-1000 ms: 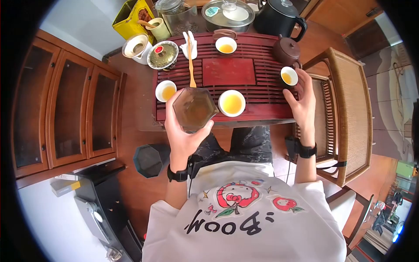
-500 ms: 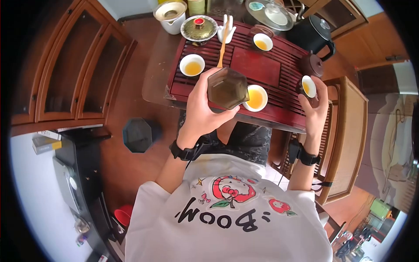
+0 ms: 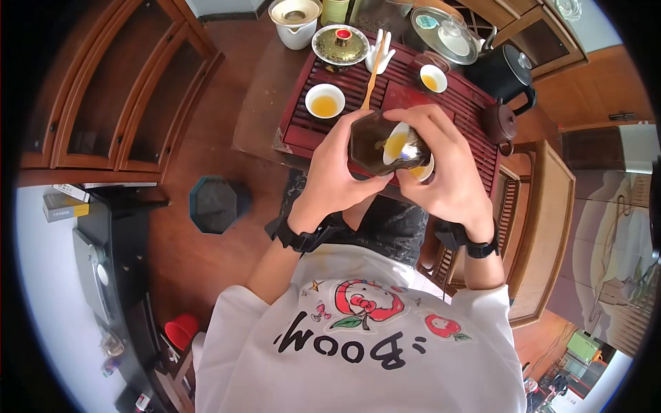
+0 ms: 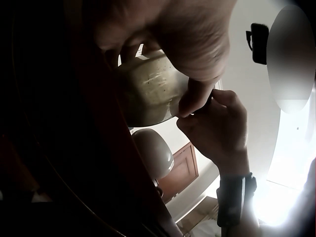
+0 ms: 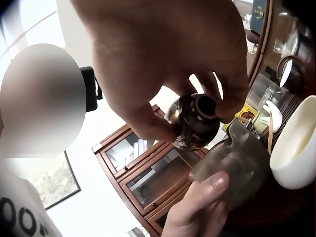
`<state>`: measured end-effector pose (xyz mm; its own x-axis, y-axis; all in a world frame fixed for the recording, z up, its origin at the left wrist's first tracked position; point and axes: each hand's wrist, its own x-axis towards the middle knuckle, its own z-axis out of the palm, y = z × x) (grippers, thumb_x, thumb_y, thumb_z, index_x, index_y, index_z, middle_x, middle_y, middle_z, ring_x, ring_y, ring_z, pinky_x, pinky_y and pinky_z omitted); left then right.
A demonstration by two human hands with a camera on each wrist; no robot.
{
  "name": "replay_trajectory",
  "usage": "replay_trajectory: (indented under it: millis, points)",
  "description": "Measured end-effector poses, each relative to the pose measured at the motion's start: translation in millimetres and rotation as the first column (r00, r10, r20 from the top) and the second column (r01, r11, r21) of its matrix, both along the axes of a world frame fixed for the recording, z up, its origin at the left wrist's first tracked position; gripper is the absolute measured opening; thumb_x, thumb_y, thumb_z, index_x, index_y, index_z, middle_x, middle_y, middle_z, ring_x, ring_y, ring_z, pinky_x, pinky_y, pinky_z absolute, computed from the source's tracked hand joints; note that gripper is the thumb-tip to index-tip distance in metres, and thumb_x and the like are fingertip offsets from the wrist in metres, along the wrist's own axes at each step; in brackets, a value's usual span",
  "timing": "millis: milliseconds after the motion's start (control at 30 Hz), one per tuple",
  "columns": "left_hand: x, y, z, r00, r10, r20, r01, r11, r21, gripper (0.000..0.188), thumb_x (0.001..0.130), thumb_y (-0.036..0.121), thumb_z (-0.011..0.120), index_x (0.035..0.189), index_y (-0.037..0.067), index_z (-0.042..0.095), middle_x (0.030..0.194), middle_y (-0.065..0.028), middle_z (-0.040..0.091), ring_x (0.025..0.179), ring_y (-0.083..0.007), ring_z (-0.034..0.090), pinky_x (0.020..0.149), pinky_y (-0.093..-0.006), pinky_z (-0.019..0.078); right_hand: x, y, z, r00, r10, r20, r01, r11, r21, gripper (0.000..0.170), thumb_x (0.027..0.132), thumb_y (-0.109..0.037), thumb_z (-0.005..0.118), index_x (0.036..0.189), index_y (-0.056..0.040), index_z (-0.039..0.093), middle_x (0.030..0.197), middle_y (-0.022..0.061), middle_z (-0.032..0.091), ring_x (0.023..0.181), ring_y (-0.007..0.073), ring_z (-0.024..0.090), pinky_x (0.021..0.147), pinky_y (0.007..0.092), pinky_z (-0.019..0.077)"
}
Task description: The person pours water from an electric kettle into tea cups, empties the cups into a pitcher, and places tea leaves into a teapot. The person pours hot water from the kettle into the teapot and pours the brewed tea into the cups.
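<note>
My left hand (image 3: 329, 175) grips a smoky, faceted glass tea pitcher (image 3: 365, 146) by its sides, above the front of the tea tray. In my right hand (image 3: 451, 168) is a small teacup (image 3: 398, 146), dark outside and white inside, pinched between thumb and fingers. This cup tips over the pitcher's mouth with yellow tea showing in it. The right wrist view shows the cup's dark foot (image 5: 205, 105) facing up, beside the pitcher's spout (image 5: 237, 129). A second teacup (image 3: 423, 171) stands on the tray below, mostly hidden by my right hand.
On the slatted red tray (image 3: 296, 138) stand a tea-filled cup (image 3: 325, 103) at left and another cup (image 3: 432, 80) at the back. A lidded bowl (image 3: 340, 47), a white hand-shaped holder (image 3: 381, 58) with a wooden stick (image 3: 372, 84), a brown teapot (image 3: 499, 122) and a black kettle (image 3: 506, 74) stand around.
My right hand has lifted the teacup from the tray's right side, carried it left to the pitcher and tilted it. The left hand keeps holding the pitcher; the head view has swung.
</note>
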<state>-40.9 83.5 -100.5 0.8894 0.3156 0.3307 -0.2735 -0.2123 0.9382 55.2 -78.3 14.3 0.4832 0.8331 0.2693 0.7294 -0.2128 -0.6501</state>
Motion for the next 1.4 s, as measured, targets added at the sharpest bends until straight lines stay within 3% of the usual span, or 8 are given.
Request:
replay_trajectory:
  millis: [333,467,600,767,833,1000,1100,1400]
  points:
    - [4.5,-2.5,-2.8,0.999,-0.025,0.039,0.026,0.999,-0.023,0.085,0.071,0.013,0.091,0.145,0.001,0.05,0.134,-0.0161,0.066,0.123,-0.0279,0.067,0.105,-0.0389,0.0538,-2.5,1.9,0.1,0.996,-0.076,0.041,0.079,0.995,-0.056,0.061,0.071,-0.004,0.073,0.131,0.0007,0.062,0.111,0.0204,0.059,0.095,0.041,0.065,0.083,0.0459,0.0569]
    - [3.1,-1.7,0.4,0.999,-0.026,0.039,0.026,1.0,0.002,0.081,0.075,0.01,0.089,0.145,0.002,0.05,0.133,-0.0159,0.066,0.121,-0.0259,0.069,0.103,-0.038,0.0547,16.7,-24.5,2.5,0.986,-0.168,-0.021,0.169,0.985,0.045,0.062,0.074,-0.002,0.073,0.134,-0.0014,0.062,0.111,0.0158,0.064,0.1,0.032,0.068,0.088,0.0395,0.0568]
    - [1.1,-2.1,0.9,0.999,-0.028,0.024,0.028,1.0,-0.007,0.081,0.075,0.01,0.089,0.146,0.003,0.049,0.133,-0.0148,0.066,0.121,-0.0246,0.069,0.103,-0.0372,0.0542,41.6,-66.9,-35.4,0.849,-0.345,-0.399,0.442,0.878,0.181,0.059,0.08,0.005,0.071,0.137,-0.0018,0.062,0.124,0.0119,0.067,0.117,0.0236,0.069,0.1,0.037,0.0563]
    - [1.2,-1.5,-0.6,0.999,-0.027,0.024,0.027,1.0,0.005,0.081,0.076,0.01,0.089,0.146,0.003,0.049,0.133,-0.0142,0.066,0.121,-0.0241,0.068,0.104,-0.0372,0.0537,65.7,-108.9,-77.4,0.793,-0.515,-0.326,0.57,0.815,0.099,0.059,0.079,0.002,0.075,0.136,-0.0031,0.062,0.125,0.0122,0.07,0.117,0.023,0.069,0.103,0.0359,0.0547]
    - [0.0,-0.8,1.4,0.998,-0.064,-0.018,0.064,0.998,-0.006,0.084,0.077,0.008,0.086,0.149,0.001,0.043,0.14,-0.0173,0.063,0.129,-0.0259,0.063,0.111,-0.04,0.0491,66.8,-111.7,-85.7,0.807,-0.545,-0.226,0.568,0.822,0.047,0.058,0.078,0.001,0.078,0.134,-0.004,0.062,0.126,0.0124,0.07,0.117,0.025,0.07,0.104,0.0365,0.0541]
    - [-0.6,-1.0,2.5,0.998,-0.063,-0.03,0.063,0.998,0.009,0.085,0.077,0.008,0.086,0.15,0.001,0.042,0.14,-0.0177,0.063,0.13,-0.0261,0.063,0.112,-0.04,0.0486,64.4,-92.5,-78.2,0.821,-0.526,-0.222,0.548,0.835,0.05,0.059,0.077,-0.001,0.082,0.132,-0.0037,0.06,0.127,0.0128,0.07,0.118,0.0273,0.069,0.105,0.0387,0.0535]
    - [0.8,-2.1,1.4,0.999,-0.047,-0.001,0.047,0.999,0.005,0.083,0.076,0.009,0.087,0.148,0.001,0.046,0.137,-0.0157,0.065,0.125,-0.0251,0.065,0.108,-0.0386,0.051,66.8,-84.7,-76.7,0.86,-0.508,-0.056,0.509,0.861,0.011,0.059,0.078,-0.002,0.083,0.132,-0.0054,0.06,0.127,0.0145,0.069,0.121,0.0314,0.067,0.106,0.0409,0.0526]
    - [0.8,-1.2,1.3,0.999,-0.032,0.02,0.032,0.999,-0.002,0.081,0.076,0.009,0.088,0.146,0.002,0.048,0.134,-0.0147,0.066,0.123,-0.0246,0.067,0.106,-0.0379,0.0522,70.3,-82.9,-61.6,0.898,-0.439,-0.027,0.436,0.897,-0.077,0.07,0.076,-0.003,0.084,0.139,-0.0064,0.055,0.13,0.0162,0.067,0.123,0.0324,0.066,0.109,0.0422,0.0516]
